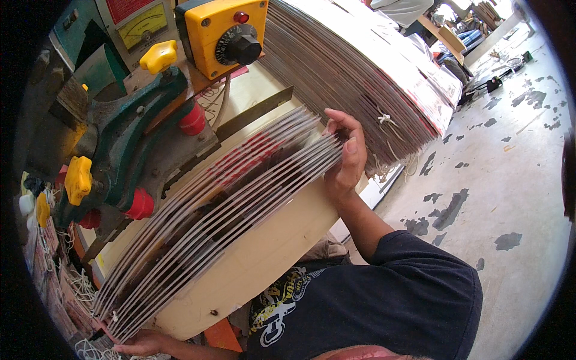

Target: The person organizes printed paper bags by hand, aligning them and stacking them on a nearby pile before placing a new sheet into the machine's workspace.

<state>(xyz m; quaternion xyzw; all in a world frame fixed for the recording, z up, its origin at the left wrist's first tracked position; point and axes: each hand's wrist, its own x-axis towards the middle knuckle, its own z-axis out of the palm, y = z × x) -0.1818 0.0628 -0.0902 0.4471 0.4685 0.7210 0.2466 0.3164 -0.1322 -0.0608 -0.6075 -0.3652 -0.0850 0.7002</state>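
Observation:
A thick stack of thin, pale-edged sheets (240, 210) stands on edge on a cream tabletop (264, 252), bowed and split lengthwise by a dark gap. Red and brown print shows between some edges. My right hand (349, 153) curls its fingers around the far right end of the stack. At the near left end my left hand (144, 343) presses against the lower corner; its fingertips are partly hidden. Along the stack's far side runs a metal guide bar (255, 111). A green machine frame (123, 129) with yellow knobs and red cylinders overhangs the table's left.
A yellow control box (225, 36) with a black dial sits beside a gauge at the back. Behind my right hand rises a large pile of sheets (360, 78) tied with white string. Loose string (84, 288) lies lower left. Another person's light clothing (402, 9) shows far off.

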